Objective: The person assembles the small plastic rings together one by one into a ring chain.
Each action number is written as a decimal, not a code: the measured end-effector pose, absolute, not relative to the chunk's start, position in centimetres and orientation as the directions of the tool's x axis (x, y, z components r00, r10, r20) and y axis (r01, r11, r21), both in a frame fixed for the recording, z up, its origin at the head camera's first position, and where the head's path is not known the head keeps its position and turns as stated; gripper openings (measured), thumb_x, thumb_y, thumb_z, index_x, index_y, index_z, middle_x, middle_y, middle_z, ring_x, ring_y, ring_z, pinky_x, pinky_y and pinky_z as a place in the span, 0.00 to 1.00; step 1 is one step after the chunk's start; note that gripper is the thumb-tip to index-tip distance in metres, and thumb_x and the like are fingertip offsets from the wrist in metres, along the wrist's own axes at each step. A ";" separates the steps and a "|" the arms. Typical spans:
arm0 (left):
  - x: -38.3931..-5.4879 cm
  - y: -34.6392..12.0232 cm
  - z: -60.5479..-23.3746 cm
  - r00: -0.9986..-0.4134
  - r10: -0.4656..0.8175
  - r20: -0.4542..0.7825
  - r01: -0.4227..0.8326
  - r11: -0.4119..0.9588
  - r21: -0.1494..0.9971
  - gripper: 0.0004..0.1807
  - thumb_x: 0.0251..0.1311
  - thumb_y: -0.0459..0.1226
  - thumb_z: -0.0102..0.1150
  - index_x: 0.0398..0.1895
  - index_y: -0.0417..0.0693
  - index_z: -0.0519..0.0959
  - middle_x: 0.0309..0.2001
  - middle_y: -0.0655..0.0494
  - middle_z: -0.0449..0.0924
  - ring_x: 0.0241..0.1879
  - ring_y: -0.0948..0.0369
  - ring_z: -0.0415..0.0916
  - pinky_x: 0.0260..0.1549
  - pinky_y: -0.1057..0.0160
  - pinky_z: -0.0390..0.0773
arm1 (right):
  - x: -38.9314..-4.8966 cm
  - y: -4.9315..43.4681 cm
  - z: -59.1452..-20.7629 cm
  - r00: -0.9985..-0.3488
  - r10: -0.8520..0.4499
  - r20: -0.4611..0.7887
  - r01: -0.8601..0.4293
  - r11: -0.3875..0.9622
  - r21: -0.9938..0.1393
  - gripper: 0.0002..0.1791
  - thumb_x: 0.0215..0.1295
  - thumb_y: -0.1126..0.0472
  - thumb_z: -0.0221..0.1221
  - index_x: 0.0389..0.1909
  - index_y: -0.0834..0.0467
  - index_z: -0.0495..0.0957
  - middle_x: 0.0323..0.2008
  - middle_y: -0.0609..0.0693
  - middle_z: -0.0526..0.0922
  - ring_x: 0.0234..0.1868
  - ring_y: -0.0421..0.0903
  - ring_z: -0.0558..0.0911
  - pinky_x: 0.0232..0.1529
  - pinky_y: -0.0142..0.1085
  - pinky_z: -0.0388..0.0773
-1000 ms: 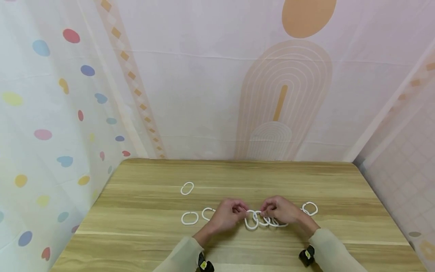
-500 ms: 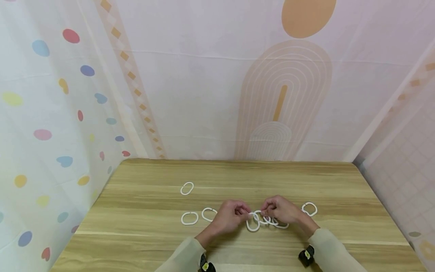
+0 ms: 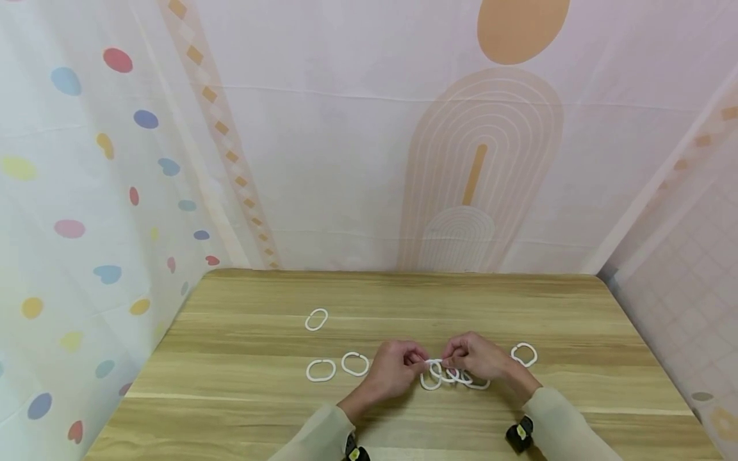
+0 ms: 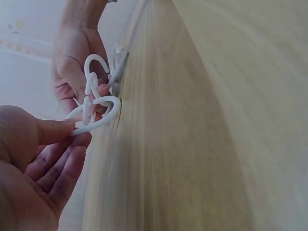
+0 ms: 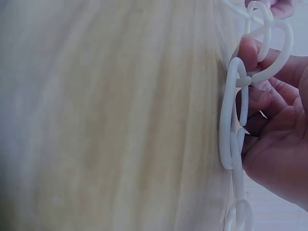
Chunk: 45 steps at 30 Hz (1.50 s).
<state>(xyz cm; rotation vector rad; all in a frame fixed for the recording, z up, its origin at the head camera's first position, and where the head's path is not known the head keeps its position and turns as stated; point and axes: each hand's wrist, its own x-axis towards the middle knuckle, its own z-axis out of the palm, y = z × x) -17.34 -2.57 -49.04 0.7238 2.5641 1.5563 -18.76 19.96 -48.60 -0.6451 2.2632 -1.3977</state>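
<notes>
My left hand [image 3: 393,370] pinches a white plastic oval ring [image 4: 116,111] between thumb and fingertips; the ring has a small gap in its side. Just to the right, my right hand [image 3: 477,356] pinches another such ring [image 5: 287,50], which overlaps the left one in the head view. From there a short chain of linked white rings [image 5: 225,120] runs below the right palm, close to the tabletop. In the head view, part of this chain [image 3: 478,387] shows under the right wrist, and the hand hides some of it.
Three loose white rings lie left of the hands: an upper ring [image 3: 316,319], a lower ring [image 3: 320,371] and one beside the left hand [image 3: 355,363]. Another ring [image 3: 524,355] shows right of the right hand. The wooden table [image 3: 242,410] meets a patterned curtain [image 3: 334,192] behind.
My left hand has shifted slightly right with its ring, closer to my right hand. The loose ring beside it now shows fully. The right hand has barely moved.
</notes>
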 end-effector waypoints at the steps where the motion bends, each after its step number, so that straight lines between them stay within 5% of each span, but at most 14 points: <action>1: -17.4 -2.6 -49.1 -0.892 0.411 0.190 0.359 0.387 0.849 0.03 0.53 0.27 0.69 0.29 0.42 0.84 0.23 0.59 0.82 0.23 0.74 0.72 0.25 0.73 0.75 | -18.8 19.9 -48.6 -0.810 -0.579 -0.093 -0.176 0.390 -0.904 0.04 0.65 0.71 0.58 0.34 0.68 0.80 0.23 0.54 0.83 0.22 0.35 0.76 0.22 0.24 0.68; 8: -17.3 -3.0 -49.2 -0.927 0.341 0.158 0.294 0.395 0.870 0.03 0.55 0.28 0.68 0.30 0.42 0.84 0.25 0.58 0.82 0.25 0.72 0.74 0.28 0.72 0.76 | -18.6 19.7 -48.2 -0.787 -0.609 -0.102 -0.151 0.350 -0.925 0.04 0.65 0.71 0.59 0.36 0.70 0.79 0.26 0.61 0.84 0.25 0.39 0.79 0.26 0.26 0.72; 31: -16.4 -4.0 -49.3 -0.934 0.347 0.083 0.196 0.305 0.932 0.07 0.58 0.24 0.63 0.39 0.36 0.84 0.28 0.52 0.81 0.26 0.66 0.78 0.26 0.71 0.79 | -18.4 19.4 -48.0 -0.810 -0.586 -0.017 -0.329 0.478 -0.815 0.02 0.62 0.66 0.65 0.35 0.58 0.84 0.30 0.48 0.81 0.29 0.35 0.73 0.30 0.29 0.70; 45: -15.8 -5.3 -49.2 -0.959 0.285 0.013 0.096 0.278 0.956 0.04 0.59 0.24 0.60 0.36 0.34 0.80 0.29 0.47 0.82 0.24 0.60 0.80 0.24 0.69 0.80 | -18.6 19.4 -47.5 -0.787 -0.616 -0.025 -0.328 0.452 -0.829 0.09 0.67 0.65 0.61 0.45 0.65 0.81 0.34 0.50 0.82 0.33 0.35 0.75 0.34 0.29 0.73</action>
